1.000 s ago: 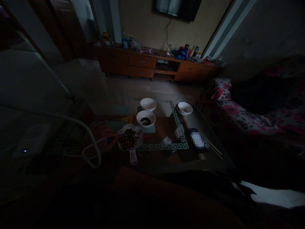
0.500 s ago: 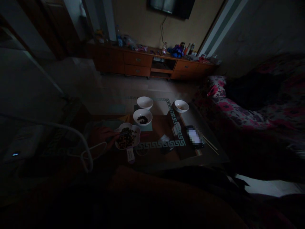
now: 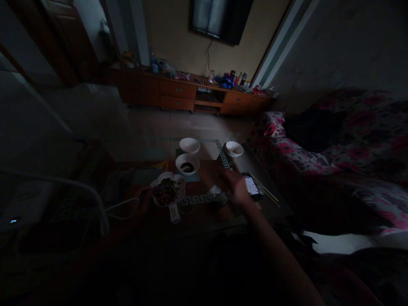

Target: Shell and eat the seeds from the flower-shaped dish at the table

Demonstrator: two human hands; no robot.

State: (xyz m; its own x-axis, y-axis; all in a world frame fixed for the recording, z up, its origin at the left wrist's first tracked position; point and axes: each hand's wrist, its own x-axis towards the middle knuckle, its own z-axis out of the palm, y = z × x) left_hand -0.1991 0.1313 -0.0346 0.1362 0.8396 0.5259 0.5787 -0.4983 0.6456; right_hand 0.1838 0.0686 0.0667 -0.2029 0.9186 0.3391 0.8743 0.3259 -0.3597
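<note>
My left hand (image 3: 145, 198) is at the left rim of a white scalloped dish (image 3: 182, 192) that has a short, labelled handle. It is closed on a thin utensil (image 3: 160, 187) whose tip reaches over the mixed dark and yellowish bean-like pieces (image 3: 168, 195); dimness hides its exact kind. Over the table, left of a lit phone (image 3: 253, 187), my right hand (image 3: 235, 187) is smeared by motion, its fingers unclear. Behind the dish stands a white bowl (image 3: 182, 159) with dark pieces inside. Another white bowl (image 3: 189, 145) sits just beyond that one.
A third white bowl (image 3: 234, 148) with a little light-coloured content is at the glass table's (image 3: 204, 216) far right. Chopsticks (image 3: 269, 195) lie right of the phone. A white cable (image 3: 123, 204) hangs at left. A floral sofa (image 3: 302, 159) stands on the right, a cluttered cabinet (image 3: 178, 95) behind.
My right hand has risen from the dark near edge and reached forward over the table near the phone. My left hand stays at the dish. The view has tilted up slightly.
</note>
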